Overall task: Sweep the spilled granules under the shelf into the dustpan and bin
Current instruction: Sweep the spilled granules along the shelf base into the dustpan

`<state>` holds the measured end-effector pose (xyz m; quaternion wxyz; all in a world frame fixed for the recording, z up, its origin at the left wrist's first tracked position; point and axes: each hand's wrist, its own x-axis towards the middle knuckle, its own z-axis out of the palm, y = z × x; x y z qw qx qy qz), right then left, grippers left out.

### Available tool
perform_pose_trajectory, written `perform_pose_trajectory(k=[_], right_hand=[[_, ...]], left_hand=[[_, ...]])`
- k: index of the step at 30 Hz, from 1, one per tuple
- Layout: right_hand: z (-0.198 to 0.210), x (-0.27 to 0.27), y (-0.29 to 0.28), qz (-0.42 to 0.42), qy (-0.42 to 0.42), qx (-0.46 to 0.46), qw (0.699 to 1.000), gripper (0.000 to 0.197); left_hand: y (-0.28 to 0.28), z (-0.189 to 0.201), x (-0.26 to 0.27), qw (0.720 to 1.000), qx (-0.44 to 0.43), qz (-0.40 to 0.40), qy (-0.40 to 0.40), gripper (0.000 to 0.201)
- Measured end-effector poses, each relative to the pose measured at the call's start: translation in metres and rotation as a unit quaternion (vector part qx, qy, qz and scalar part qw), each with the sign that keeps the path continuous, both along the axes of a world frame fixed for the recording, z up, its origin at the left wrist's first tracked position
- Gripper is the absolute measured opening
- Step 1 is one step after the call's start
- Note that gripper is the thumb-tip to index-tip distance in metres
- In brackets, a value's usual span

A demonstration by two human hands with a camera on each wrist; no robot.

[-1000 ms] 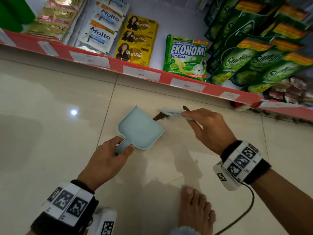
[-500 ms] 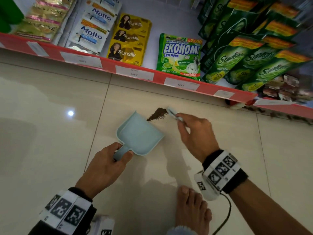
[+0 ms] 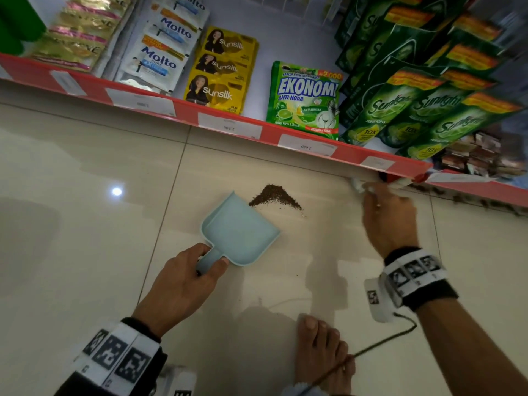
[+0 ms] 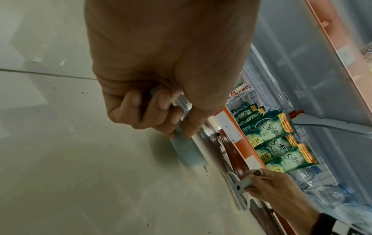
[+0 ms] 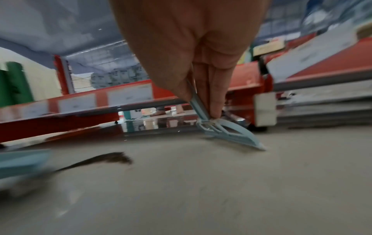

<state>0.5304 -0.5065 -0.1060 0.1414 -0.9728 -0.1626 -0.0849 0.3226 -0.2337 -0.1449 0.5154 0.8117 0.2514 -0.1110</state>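
Note:
A light blue dustpan (image 3: 240,232) lies flat on the floor tiles, and my left hand (image 3: 185,284) grips its handle (image 4: 181,143). A pile of dark brown granules (image 3: 274,197) sits right at the pan's open lip; in the right wrist view the granules (image 5: 108,159) lie beside the dustpan (image 5: 22,163). My right hand (image 3: 388,215) pinches a small light blue brush (image 5: 225,135), held down by the foot of the red shelf (image 3: 314,144), to the right of the pile. More granules (image 3: 485,201) lie scattered under the shelf's edge at the far right.
The shelf carries sachets and green detergent pouches (image 3: 405,110) that overhang the floor. My bare foot (image 3: 323,355) stands just below the hands, with a cable (image 3: 385,341) trailing across it. A shelf leg (image 5: 265,109) stands close to the brush.
My right hand has carried the brush away from the pile, to the right and back to the shelf's foot. The granule pile is now uncovered; the left hand and dustpan have stayed put.

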Motion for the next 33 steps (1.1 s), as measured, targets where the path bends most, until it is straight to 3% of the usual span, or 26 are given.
perform_pose_trajectory(k=[6,12,16,21,25,28,33], right_hand=[[-0.016,-0.059,0.046,0.128,0.034,0.114,0.985,0.021],[0.001,-0.009,0.045,0.129,-0.060,0.074,0.987,0.020],[-0.010,0.015,0.055,0.150,0.013,0.050,0.987,0.023],[-0.017,-0.014,0.073,0.286,0.084,0.091,0.950,0.021],[-0.007,-0.028,0.068,0.339,0.119,0.089,0.929,0.022],[0.006,-0.022,0.056,0.312,0.089,0.101,0.941,0.020],[0.013,-0.011,0.027,0.166,-0.005,0.135,0.977,0.021]], left_hand=[[0.001,-0.007,-0.004,1.000,0.004,0.003,0.002,0.023],[0.011,0.002,-0.008,0.999,0.000,0.031,0.015,0.027],[0.014,0.007,-0.011,0.999,-0.002,0.044,0.014,0.029],[0.018,0.011,-0.013,0.999,0.007,0.050,0.021,0.030],[0.021,0.011,-0.015,0.998,0.020,0.053,0.024,0.030],[0.021,0.010,-0.015,0.998,0.013,0.051,0.021,0.031],[0.021,0.008,-0.014,0.999,0.019,0.043,0.027,0.030]])
